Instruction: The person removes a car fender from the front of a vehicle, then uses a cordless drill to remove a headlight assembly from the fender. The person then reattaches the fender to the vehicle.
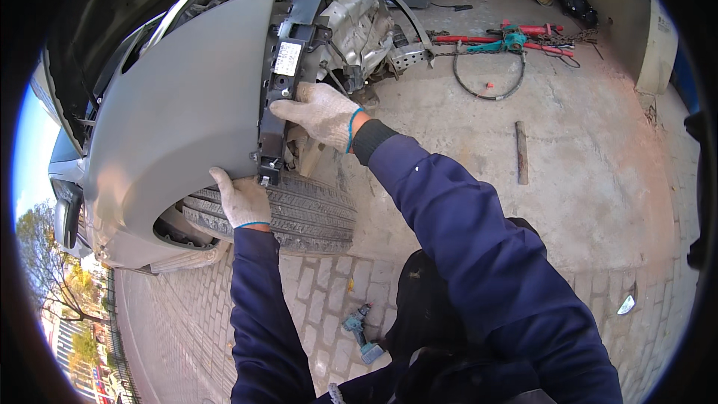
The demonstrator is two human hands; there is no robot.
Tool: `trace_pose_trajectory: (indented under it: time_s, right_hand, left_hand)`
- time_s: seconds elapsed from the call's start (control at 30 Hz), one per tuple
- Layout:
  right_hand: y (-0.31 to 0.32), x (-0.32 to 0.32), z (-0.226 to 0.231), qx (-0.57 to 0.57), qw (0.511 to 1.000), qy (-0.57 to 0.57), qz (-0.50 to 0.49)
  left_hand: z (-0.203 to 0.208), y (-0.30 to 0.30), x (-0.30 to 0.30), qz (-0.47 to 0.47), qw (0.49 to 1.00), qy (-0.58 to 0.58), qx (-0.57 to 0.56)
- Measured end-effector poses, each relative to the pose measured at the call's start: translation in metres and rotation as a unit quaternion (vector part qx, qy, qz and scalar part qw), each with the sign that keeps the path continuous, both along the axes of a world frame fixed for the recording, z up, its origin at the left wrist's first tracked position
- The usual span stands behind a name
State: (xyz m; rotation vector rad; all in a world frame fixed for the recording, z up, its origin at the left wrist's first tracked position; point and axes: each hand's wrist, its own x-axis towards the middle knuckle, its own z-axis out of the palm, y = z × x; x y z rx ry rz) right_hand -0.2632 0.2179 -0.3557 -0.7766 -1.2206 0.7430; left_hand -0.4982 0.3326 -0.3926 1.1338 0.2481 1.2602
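A long black plastic bracket [272,135] with a white label stands along the front edge of the grey car fender [194,82]. My gloved right hand [321,114] is closed on it from the right, thumb across its face and fingers hidden behind. Lower down, my gloved left hand [243,200] grips the fender's bottom front corner. Its thumb lies on the grey panel, and the other fingers are out of sight. Just behind and below this hand is the front tire [310,213], turned so its tread shows.
Crumpled silver sheet metal [355,15] and exposed front parts lie beyond the bracket. On the concrete are a red-and-teal chain tool [514,41], a looped cable [490,97] and a flat bar [521,153]. A teal cordless drill [363,333] rests on the paving near my legs.
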Motion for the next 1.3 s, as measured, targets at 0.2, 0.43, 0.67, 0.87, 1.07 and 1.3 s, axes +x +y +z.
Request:
trace_pose_trajectory:
  time_s: [0.2,0.43,0.67,0.87,1.07,1.3]
  right_hand:
    - [0.02,-0.001,-0.014,0.027,0.999,-0.015,-0.039]
    - [0.022,0.006,-0.012,0.084,0.99,-0.072,-0.082]
    - [0.012,0.016,-0.006,0.079,0.99,-0.088,-0.071]
    - [0.012,0.022,-0.007,0.109,0.984,-0.106,-0.088]
    - [0.01,0.029,-0.008,0.083,0.986,-0.125,-0.074]
    - [0.015,0.028,-0.009,0.074,0.981,-0.157,-0.087]
  left_hand:
    - [-0.002,0.006,0.007,0.076,0.997,-0.014,0.013]
    - [0.003,-0.008,0.014,0.133,0.991,0.011,-0.007]
    - [0.004,-0.004,0.009,0.132,0.991,-0.022,0.019]
    - [0.002,-0.01,0.006,0.096,0.995,-0.016,0.031]
    - [0.005,-0.014,0.009,0.088,0.996,-0.034,0.001]
    - [0.005,-0.014,0.012,0.091,0.995,-0.043,0.016]
